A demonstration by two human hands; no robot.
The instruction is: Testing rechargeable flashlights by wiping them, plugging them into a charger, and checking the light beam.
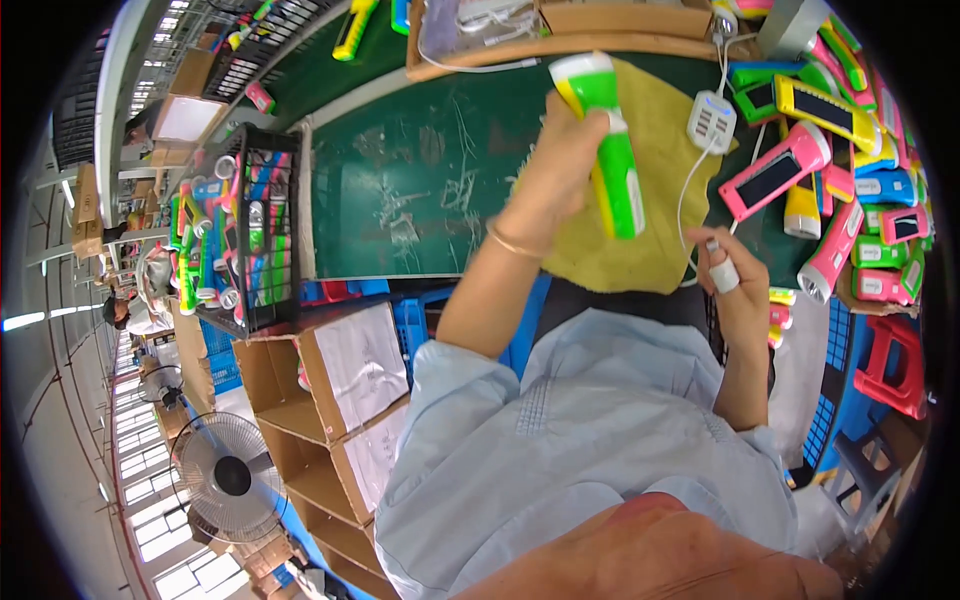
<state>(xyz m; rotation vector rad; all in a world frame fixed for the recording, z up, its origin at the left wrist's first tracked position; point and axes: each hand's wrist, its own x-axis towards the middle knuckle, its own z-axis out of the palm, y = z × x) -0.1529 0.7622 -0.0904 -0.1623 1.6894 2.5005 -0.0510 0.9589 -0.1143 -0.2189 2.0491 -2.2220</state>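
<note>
A: Right hand [738,290], nearest, finger taped, pinches a white cable [690,190]. Left hand [556,170]?

B: Closed round a green flashlight [605,140], lifted above the yellow cloth [640,230] on the counter [420,190].

A: Progress?

B: One in hand; pile of flashlights [830,150] right of it, crate [235,230] left holds more. Likely midway.

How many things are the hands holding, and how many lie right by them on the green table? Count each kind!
Green torch, in the left hand: 1
Small white plug, in the right hand: 1
Yellow cloth: 1
White charger block: 1
Total: 4
</note>
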